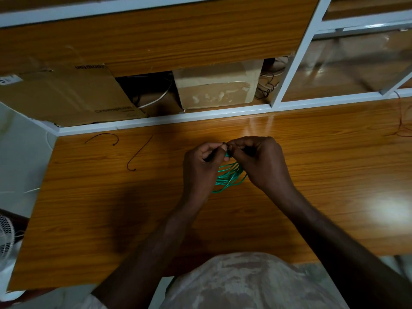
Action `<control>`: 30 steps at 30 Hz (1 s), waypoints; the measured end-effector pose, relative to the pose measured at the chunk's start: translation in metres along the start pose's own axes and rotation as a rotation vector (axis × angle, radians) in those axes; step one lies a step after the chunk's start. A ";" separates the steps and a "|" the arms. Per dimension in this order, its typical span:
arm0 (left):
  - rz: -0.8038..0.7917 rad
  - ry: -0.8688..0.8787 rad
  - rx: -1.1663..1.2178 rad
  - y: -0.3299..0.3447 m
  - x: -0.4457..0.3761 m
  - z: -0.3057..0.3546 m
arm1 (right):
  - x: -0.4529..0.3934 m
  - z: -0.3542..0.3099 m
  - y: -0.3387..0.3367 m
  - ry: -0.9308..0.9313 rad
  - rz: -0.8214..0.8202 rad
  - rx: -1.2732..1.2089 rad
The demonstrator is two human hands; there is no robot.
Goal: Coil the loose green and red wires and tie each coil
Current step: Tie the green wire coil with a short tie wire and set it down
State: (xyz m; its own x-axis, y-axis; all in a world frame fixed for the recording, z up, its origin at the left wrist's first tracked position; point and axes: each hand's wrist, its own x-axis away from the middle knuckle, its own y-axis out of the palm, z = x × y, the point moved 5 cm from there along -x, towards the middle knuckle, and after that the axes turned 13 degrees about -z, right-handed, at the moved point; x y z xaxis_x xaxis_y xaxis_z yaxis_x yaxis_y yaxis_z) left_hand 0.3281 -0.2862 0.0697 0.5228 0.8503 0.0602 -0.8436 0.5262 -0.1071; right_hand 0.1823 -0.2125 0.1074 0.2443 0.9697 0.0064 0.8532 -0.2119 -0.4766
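A coil of green wire [229, 176] hangs between my two hands over the middle of the wooden table [111, 208]. My left hand [200, 168] and my right hand [258, 161] meet at the top of the coil. Both pinch a thin dark tie [223, 143] that goes round the coil there. The tie's tail runs back through my left fingers. My fingers hide the top of the coil. A thin red wire [401, 117] lies at the far right edge of the table.
Two loose dark ties [104, 137] [139, 153] lie on the table to the left. Behind the table a white-framed shelf [169, 117] holds cardboard boxes [64, 94] [217, 83] and tangled cables. A white fan [5, 237] stands at the lower left.
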 end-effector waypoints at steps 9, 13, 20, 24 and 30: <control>0.011 0.035 -0.048 0.001 -0.001 0.003 | 0.000 0.002 0.000 0.014 0.004 -0.009; 0.025 0.057 -0.091 0.000 -0.001 0.005 | 0.000 0.004 0.000 0.016 0.011 -0.010; -0.011 0.110 -0.141 0.003 -0.001 0.004 | 0.000 0.007 -0.001 0.034 0.021 -0.030; -0.031 0.147 -0.203 0.003 0.001 0.007 | -0.001 0.013 -0.001 0.048 0.020 -0.082; -0.099 0.128 -0.273 0.005 0.003 0.003 | -0.006 0.021 -0.007 0.120 -0.090 -0.186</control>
State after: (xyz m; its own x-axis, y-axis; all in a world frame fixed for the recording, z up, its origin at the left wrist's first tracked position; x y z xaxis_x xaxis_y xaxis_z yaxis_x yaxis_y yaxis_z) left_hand 0.3254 -0.2813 0.0728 0.6262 0.7786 -0.0395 -0.7328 0.5706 -0.3707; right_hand 0.1652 -0.2138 0.0928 0.2066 0.9667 0.1510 0.9417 -0.1546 -0.2989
